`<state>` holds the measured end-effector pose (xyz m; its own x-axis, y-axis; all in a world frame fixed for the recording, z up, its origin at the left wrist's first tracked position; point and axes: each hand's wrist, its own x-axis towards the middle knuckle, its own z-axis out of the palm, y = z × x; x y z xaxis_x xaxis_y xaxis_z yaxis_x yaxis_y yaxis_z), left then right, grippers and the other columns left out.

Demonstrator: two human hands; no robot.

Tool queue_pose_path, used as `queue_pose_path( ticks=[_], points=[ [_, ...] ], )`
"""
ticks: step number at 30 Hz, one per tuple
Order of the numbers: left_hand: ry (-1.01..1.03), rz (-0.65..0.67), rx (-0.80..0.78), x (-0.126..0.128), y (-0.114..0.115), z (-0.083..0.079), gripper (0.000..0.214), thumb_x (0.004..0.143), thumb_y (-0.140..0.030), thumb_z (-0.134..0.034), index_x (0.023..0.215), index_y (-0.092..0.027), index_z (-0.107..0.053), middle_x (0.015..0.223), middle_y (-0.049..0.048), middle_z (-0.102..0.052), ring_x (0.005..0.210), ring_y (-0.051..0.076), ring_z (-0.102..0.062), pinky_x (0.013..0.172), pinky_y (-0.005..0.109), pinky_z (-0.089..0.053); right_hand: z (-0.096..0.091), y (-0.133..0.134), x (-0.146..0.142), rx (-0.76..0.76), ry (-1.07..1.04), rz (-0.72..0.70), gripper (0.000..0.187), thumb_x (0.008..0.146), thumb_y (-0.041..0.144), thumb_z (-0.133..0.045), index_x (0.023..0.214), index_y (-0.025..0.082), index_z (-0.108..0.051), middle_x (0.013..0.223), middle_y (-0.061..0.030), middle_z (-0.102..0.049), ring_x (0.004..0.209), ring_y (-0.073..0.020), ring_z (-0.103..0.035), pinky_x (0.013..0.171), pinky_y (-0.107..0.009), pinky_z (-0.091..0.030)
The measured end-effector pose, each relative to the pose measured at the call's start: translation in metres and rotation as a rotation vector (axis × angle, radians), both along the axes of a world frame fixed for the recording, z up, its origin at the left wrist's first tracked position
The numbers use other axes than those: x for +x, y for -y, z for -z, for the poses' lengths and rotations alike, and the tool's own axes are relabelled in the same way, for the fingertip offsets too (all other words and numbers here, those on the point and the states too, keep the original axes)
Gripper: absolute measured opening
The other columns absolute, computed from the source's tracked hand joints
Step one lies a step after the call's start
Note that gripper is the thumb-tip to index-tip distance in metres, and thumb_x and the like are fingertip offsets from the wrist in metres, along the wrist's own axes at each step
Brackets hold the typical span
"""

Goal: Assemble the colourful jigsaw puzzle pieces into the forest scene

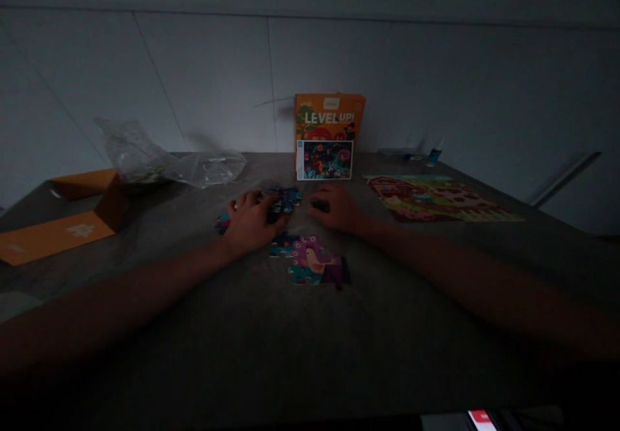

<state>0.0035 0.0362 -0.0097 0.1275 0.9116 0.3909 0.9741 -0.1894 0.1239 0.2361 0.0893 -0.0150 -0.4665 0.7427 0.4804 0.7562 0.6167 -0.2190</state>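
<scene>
The scene is dim. My left hand (250, 219) lies palm down on a small heap of loose puzzle pieces (285, 199), fingers curled over them. My right hand (339, 209) rests just right of that heap, its fingers bent around a dark piece (320, 205) at its fingertips. In front of both hands lies a joined patch of puzzle (312, 263) with purple and teal colours. A stray piece (222, 223) peeks out left of my left hand.
An orange puzzle box (329, 135) stands upright against the wall behind the pieces. A finished colourful puzzle (438, 199) lies at the right. A crumpled clear plastic bag (159, 159) and an open orange box lid (62, 218) sit at the left. A small bottle (434, 154) stands by the wall.
</scene>
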Motion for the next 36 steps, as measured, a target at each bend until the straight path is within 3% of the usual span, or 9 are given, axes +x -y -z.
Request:
queue_pose_path(
  ticks=[3, 9, 14, 17, 19, 23, 28, 32, 36],
  points=[
    [0.006, 0.007, 0.0, 0.0, 0.0, 0.0, 0.057, 0.092, -0.056, -0.058, 0.143, -0.03, -0.06, 0.144, 0.0186, -0.056, 0.136, 0.04, -0.049, 0.108, 0.063, -0.037, 0.002, -0.002, -0.001, 0.003, 0.038, -0.083, 0.014, 0.087, 0.027, -0.073, 0.098, 0.021, -0.079, 0.112, -0.0097, -0.074, 0.11, -0.026, -0.066, 0.104, -0.041, -0.048],
    [0.008, 0.011, 0.031, -0.003, -0.002, 0.003, 0.058, 0.09, -0.049, -0.06, 0.144, -0.028, -0.058, 0.139, 0.0199, -0.057, 0.131, 0.042, -0.051, 0.105, 0.065, -0.039, 0.004, -0.004, 0.002, 0.01, 0.056, 0.052, 0.011, 0.08, 0.012, -0.07, 0.085, 0.019, -0.076, 0.105, -0.0121, -0.074, 0.104, -0.0295, -0.067, 0.098, -0.043, -0.052],
    [0.002, 0.009, -0.001, -0.002, -0.001, 0.002, 0.058, 0.09, -0.045, -0.058, 0.145, -0.026, -0.057, 0.141, 0.0203, -0.054, 0.133, 0.042, -0.049, 0.106, 0.063, -0.039, -0.007, -0.007, -0.009, -0.032, 0.018, 0.047, 0.031, 0.085, 0.021, -0.071, 0.115, 0.017, -0.073, 0.122, -0.0139, -0.072, 0.118, -0.0314, -0.065, 0.107, -0.045, -0.048],
    [0.0, 0.018, -0.014, -0.001, 0.0, 0.0, 0.058, 0.091, -0.045, -0.056, 0.145, -0.025, -0.056, 0.141, 0.0208, -0.054, 0.132, 0.043, -0.049, 0.106, 0.065, -0.038, -0.014, -0.013, -0.028, -0.056, 0.025, 0.032, 0.048, 0.088, 0.036, -0.074, 0.132, 0.019, -0.066, 0.136, -0.0136, -0.067, 0.128, -0.0319, -0.061, 0.112, -0.047, -0.044],
    [0.001, 0.025, -0.005, -0.002, 0.001, 0.001, 0.058, 0.091, -0.044, -0.056, 0.145, -0.024, -0.056, 0.141, 0.0217, -0.053, 0.133, 0.043, -0.049, 0.107, 0.065, -0.037, -0.013, -0.015, -0.042, -0.056, 0.029, 0.023, 0.054, 0.089, 0.037, -0.075, 0.137, 0.016, -0.062, 0.142, -0.0149, -0.064, 0.132, -0.0314, -0.058, 0.114, -0.046, -0.042],
    [-0.013, 0.034, 0.006, -0.002, 0.001, 0.002, 0.056, 0.09, -0.041, -0.056, 0.143, -0.022, -0.058, 0.143, 0.0217, -0.053, 0.134, 0.043, -0.048, 0.107, 0.065, -0.038, -0.006, -0.016, -0.056, -0.12, 0.032, 0.063, 0.04, 0.096, 0.033, -0.066, 0.133, 0.018, -0.067, 0.128, -0.0134, -0.072, 0.124, -0.0303, -0.064, 0.108, -0.045, -0.046],
    [-0.006, 0.048, -0.005, -0.003, -0.001, 0.004, 0.057, 0.09, -0.043, -0.057, 0.144, -0.025, -0.057, 0.145, 0.021, -0.052, 0.137, 0.043, -0.046, 0.107, 0.067, -0.037, -0.002, -0.013, -0.041, -0.093, -0.004, 0.108, 0.043, 0.088, 0.034, -0.078, 0.126, 0.017, -0.069, 0.124, -0.0145, -0.073, 0.118, -0.0321, -0.065, 0.104, -0.046, -0.048],
    [-0.007, 0.055, -0.012, -0.004, -0.002, 0.004, 0.056, 0.09, -0.044, -0.057, 0.143, -0.025, -0.058, 0.145, 0.0218, -0.053, 0.136, 0.044, -0.047, 0.106, 0.069, -0.036, 0.001, -0.009, -0.024, -0.094, -0.157, 0.074, 0.034, 0.082, 0.02, -0.08, 0.115, 0.022, -0.072, 0.1, -0.0055, -0.077, 0.097, -0.0234, -0.07, 0.089, -0.038, -0.054],
    [-0.029, 0.093, 0.048, -0.003, 0.001, 0.003, 0.055, 0.089, -0.044, -0.062, 0.141, -0.027, -0.059, 0.151, 0.019, -0.05, 0.141, 0.043, -0.042, 0.108, 0.071, -0.034, 0.001, -0.007, -0.016, -0.122, -0.353, 0.038, 0.014, 0.083, 0.015, -0.074, 0.096, 0.021, -0.074, 0.089, -0.003, -0.078, 0.084, -0.019, -0.071, 0.078, -0.032, -0.056]
  ],
)
